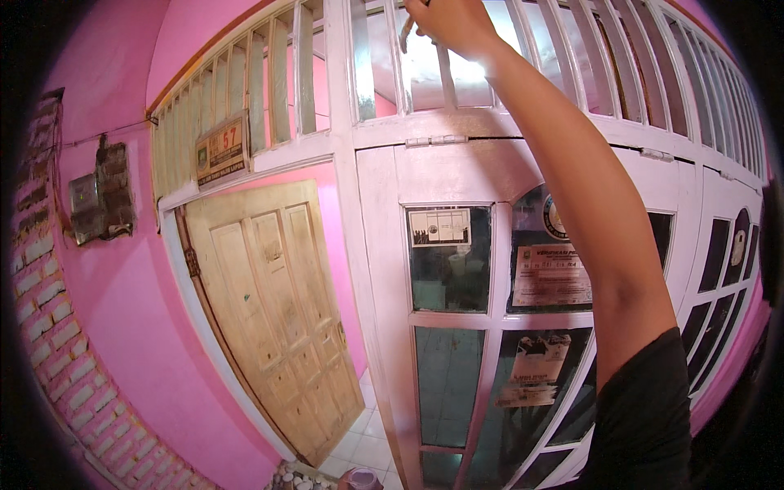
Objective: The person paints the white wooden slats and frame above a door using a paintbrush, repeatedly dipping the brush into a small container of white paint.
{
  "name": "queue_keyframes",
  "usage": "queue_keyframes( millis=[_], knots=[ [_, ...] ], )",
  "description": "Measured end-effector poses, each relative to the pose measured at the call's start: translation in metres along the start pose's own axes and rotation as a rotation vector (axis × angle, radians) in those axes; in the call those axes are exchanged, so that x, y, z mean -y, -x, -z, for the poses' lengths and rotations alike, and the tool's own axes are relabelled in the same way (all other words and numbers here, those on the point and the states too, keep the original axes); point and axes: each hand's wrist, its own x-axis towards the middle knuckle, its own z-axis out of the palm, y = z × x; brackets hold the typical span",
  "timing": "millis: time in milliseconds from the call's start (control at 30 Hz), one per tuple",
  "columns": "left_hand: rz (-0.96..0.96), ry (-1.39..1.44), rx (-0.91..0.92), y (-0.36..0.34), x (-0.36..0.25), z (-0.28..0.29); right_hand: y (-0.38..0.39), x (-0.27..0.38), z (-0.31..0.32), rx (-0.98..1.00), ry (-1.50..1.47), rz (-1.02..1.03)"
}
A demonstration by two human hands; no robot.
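Observation:
My right arm rises from the lower right, in a black sleeve, across the white door panel. My right hand (457, 26) is at the top edge, in front of the white upright slats (447, 77) above the panel. Its fingers are curled, and a thin brownish piece points down beside them; I cannot make out what it is. At the bottom edge a small round cup (364, 478) with pale lilac contents shows. A sliver of skin at its left side looks like my left hand (343, 483), mostly cut off by the frame.
A worn wooden door (278, 302) stands ajar on the left, beside a pink wall (188, 343) with a meter box (86, 208). White hinged panels (380, 245) with dark glass and stuck-on papers fill the right. Pale floor tiles (359, 445) and pebbles (298, 478) lie below.

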Motion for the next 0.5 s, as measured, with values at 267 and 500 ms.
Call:
queue_keyframes(
  millis=[267,500],
  knots=[
    [-0.010,-0.095,-0.044,-0.002,-0.001,0.007,-0.016,0.018,0.022,0.477,0.052,-0.162],
    [-0.003,-0.088,-0.064,-0.010,0.007,0.005,-0.045,-0.004,0.006,0.188,-0.080,-0.198]
  ],
)
